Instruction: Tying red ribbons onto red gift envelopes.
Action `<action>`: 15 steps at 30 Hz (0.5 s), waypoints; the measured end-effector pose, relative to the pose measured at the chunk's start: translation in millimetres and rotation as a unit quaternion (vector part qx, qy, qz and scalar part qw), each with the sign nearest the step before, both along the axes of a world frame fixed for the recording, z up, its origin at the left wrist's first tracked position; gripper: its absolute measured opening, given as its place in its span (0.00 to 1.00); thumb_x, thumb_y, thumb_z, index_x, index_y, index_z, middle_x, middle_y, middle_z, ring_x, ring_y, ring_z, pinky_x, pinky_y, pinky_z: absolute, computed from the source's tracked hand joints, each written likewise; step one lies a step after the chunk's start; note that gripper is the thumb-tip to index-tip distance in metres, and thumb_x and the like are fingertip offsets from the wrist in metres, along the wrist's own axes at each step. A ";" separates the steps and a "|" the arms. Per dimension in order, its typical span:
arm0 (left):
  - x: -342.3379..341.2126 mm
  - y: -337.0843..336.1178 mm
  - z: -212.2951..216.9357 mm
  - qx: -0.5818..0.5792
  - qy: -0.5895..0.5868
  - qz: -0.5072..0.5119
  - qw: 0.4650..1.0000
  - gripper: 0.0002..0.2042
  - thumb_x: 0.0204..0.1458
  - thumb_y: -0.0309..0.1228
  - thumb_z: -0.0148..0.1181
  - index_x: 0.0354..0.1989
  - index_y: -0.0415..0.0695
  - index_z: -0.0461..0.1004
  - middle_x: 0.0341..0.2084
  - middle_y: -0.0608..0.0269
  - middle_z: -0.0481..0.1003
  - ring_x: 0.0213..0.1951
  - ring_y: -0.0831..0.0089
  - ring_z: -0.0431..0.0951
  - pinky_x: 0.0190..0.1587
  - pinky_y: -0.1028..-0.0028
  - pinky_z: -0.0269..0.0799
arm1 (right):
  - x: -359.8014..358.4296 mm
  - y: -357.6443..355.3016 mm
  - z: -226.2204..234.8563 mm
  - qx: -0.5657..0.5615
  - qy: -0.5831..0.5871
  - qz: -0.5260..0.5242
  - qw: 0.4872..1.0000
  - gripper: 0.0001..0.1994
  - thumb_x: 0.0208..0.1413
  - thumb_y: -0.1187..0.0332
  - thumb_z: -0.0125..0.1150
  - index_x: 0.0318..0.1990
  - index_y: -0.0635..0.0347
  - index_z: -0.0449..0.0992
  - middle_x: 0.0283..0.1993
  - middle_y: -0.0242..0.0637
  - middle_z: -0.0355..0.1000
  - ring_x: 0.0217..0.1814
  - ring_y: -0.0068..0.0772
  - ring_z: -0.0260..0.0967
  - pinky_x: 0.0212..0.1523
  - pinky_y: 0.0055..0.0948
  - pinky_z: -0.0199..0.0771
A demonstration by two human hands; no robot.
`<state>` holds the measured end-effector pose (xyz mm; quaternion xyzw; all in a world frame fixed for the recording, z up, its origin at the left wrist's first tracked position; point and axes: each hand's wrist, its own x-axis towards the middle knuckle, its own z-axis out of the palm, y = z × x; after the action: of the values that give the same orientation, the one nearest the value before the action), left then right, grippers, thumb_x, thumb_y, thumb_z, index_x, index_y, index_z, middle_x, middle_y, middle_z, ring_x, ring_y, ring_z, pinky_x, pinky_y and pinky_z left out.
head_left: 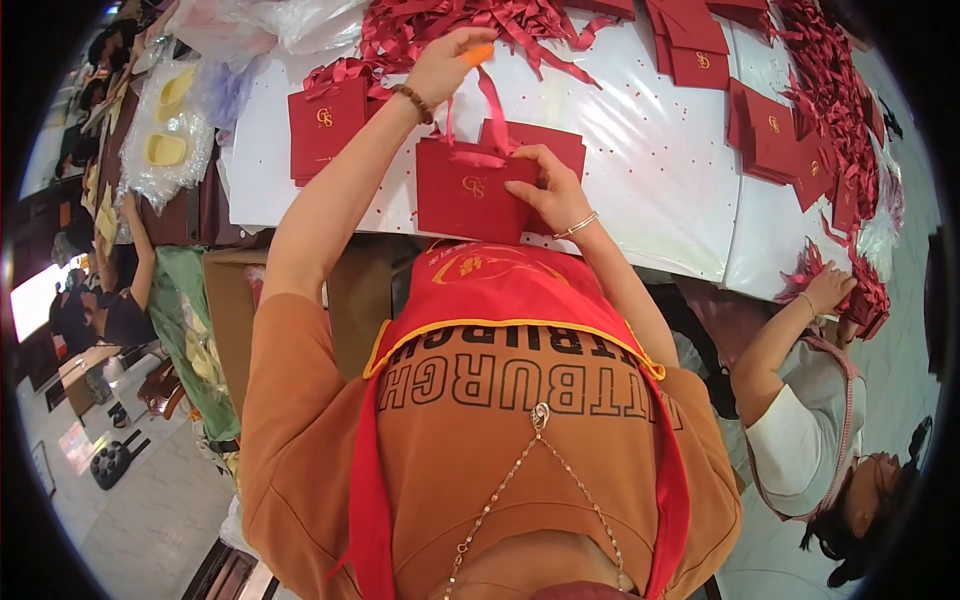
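A small dark red paper bag (465, 195) with a gold emblem lies flat on the white-covered table (650, 160) just ahead of my chest. My right hand (550, 185), with a thin silver bracelet, presses on the bag's upper right corner. My left hand (445, 65), with a bead bracelet and an orange fingertip cover, is raised beyond the bag and pinches a red ribbon (490, 100). The ribbon runs from my fingers down to the bag's top edge. A second red bag (545, 140) lies under the first.
A stack of red bags (325, 120) lies to the left, and more red bags (770, 135) to the right. Loose red ribbons (450, 25) pile up at the table's far side. Another person's hand (828, 290) works at the right edge. A cardboard box (230, 310) stands below the table.
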<state>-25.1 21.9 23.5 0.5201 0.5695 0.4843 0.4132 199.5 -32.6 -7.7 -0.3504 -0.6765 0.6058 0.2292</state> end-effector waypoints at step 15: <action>4.9 -113.7 8.3 -0.102 -0.179 0.095 0.974 0.18 0.46 0.27 0.58 0.47 0.39 0.64 0.37 0.60 0.70 0.39 0.75 0.70 0.39 0.77 0.69 | -50.5 17.4 26.3 -0.037 0.108 -0.143 0.983 0.14 0.46 0.68 0.61 0.38 0.63 0.69 0.36 0.33 0.69 0.40 0.22 0.64 0.43 0.21 0.63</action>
<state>-20.2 -91.8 31.8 0.3234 0.5792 0.5459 0.5118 149.0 -15.2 18.6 -0.3840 -0.5680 0.6257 0.3722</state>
